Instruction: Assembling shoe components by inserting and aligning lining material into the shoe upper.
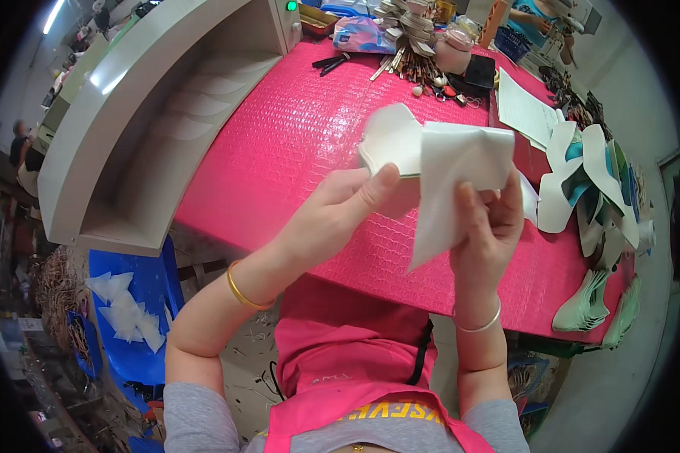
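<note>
Head view: left hand [338,205] grips a curved white piece [391,142], right hand [489,229] pinches a white sheet [457,162]. Seemingly parting or aligning them; the next move likely calls for steadiness.

A workshop, this; a big grey machine [102,106], green lamp [291,6] glowing, opens onto a pink-covered worktable [287,143]; shaped white pieces [582,302] stand stacked at its right edge; pale scraps [132,318] lie on blue plastic [149,264] below; a co-worker [533,23] in blue shows beyond the table.
</note>
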Tool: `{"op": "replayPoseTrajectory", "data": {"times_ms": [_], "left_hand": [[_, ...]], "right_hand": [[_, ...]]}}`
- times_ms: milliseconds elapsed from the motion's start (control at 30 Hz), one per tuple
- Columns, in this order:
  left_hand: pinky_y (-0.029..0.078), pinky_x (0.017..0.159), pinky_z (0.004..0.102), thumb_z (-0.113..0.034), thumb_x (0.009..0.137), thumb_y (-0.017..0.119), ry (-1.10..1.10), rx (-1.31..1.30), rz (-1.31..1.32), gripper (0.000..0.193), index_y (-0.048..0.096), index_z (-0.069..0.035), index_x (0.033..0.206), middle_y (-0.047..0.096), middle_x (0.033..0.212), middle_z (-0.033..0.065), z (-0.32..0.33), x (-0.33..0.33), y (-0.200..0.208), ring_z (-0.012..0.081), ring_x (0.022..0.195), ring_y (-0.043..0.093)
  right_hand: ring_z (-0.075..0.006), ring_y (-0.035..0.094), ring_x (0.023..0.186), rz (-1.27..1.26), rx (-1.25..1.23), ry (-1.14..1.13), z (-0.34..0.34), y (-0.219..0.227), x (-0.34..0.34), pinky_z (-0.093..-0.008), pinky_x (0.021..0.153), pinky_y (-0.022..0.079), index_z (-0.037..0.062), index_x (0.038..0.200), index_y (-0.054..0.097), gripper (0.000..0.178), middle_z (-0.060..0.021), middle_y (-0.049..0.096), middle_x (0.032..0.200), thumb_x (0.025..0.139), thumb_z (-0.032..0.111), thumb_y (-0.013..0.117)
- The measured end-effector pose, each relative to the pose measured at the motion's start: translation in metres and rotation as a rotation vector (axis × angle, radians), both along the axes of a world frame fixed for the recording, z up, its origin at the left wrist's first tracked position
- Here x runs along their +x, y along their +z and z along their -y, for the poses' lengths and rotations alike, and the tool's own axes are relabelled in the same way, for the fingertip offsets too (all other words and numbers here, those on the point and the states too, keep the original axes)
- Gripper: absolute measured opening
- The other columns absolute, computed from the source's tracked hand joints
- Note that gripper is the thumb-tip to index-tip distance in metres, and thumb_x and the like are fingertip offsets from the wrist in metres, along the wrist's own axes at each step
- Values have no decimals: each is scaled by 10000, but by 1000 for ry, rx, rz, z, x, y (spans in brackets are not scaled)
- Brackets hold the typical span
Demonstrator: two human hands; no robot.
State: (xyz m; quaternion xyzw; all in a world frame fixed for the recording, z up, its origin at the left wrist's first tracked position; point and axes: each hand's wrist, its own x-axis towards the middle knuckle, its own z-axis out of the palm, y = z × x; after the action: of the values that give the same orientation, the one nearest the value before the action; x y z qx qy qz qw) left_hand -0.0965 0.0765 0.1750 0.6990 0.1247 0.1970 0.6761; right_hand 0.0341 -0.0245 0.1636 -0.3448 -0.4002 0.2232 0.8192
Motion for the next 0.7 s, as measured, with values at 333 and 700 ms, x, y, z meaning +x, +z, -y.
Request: {"op": "replayPoseTrajectory", "data": {"times_ms": [333,700], "left_hand": [[325,910,273,-483,918,180,117,-342,253,662,432,72,1176,516,1109,112,11,7,-1,134,1037,442],[459,688,229,-259,878,506,220,-278,259,309,580,17,994,629,893,81,2,20,18,88,763,586]], "right_hand": [[-150,560,940,165,-78,-33,-20,7,-11,-258,776,475,-21,1239,388,492,-107,567,1060,781,-56,565],[-187,572,928,296,-137,-143,-24,11,-14,-265,730,508,12,1296,284,631,-155,425,1227,748,-64,588]]}}
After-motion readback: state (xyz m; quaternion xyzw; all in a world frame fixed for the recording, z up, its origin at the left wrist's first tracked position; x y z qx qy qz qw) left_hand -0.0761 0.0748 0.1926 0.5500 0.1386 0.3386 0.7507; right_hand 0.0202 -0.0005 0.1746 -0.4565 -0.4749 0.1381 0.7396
